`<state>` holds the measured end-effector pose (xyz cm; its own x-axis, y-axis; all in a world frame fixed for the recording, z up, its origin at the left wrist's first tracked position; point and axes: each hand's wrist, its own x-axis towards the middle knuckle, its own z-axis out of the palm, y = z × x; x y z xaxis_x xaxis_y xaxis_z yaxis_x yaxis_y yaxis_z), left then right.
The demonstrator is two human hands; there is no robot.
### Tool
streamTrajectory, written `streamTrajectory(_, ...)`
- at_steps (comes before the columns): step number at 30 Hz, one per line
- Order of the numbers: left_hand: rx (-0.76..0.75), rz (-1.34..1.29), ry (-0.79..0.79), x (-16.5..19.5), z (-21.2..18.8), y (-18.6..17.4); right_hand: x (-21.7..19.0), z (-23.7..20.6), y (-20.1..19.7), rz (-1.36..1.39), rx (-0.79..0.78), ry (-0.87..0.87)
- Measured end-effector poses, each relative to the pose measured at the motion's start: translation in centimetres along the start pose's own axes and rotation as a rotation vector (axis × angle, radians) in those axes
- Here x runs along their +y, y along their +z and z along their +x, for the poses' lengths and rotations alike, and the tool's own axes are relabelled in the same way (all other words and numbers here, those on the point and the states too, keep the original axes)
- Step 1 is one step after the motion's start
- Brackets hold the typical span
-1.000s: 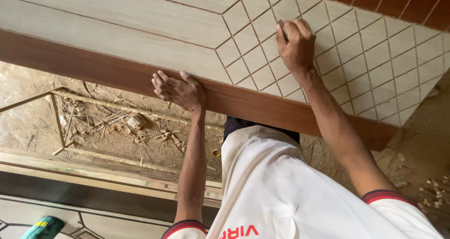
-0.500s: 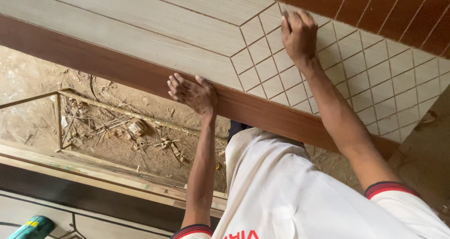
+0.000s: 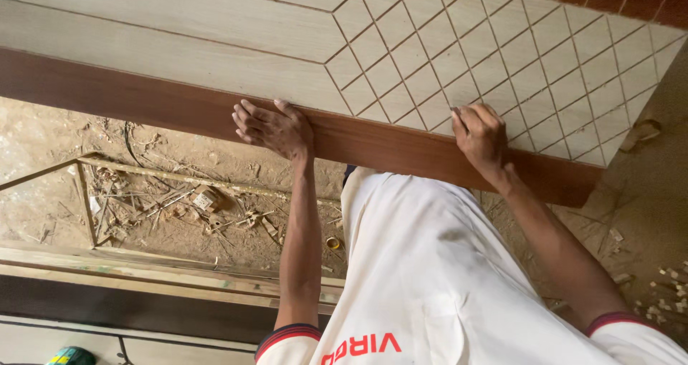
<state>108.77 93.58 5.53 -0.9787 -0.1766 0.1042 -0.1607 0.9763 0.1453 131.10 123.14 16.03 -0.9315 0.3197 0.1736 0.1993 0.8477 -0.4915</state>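
Head view shows a large door panel lying flat, its pale wood-grain face cut by thin straight grooves into long bands at the left and a lattice of diamond cells at the right. A smooth, dark reddish-brown border strip runs along its near edge. The panel's long axis runs from left to right across the scene, dropping slightly toward the right, where its corner ends.

The left hand is laid on the brown strip, fingers spread and curled over the near edge, grasping it. The right hand is pressed flat where the diamond lattice meets the strip, fingers bent at the tips; it is resting on the surface, not closed round anything. A white shirt with dark red cuffs is seen below the arms.

Under the panel, a dusty earth floor is scattered with wood shavings and scraps. A flat wooden frame lies at near left.
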Motion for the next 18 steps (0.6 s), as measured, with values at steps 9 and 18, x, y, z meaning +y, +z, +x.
streamTrajectory(9, 0.006, 0.008, -0.002, -0.5, 0.1, 0.8, -1.6, -4.8, -0.2, 0.236, 0.006, 0.226)
streamTrajectory(18, 0.010, -0.071, -0.001, -0.4, -0.1, 0.4, -3.3, -3.9, 4.1, 0.190, 0.112, 0.187)
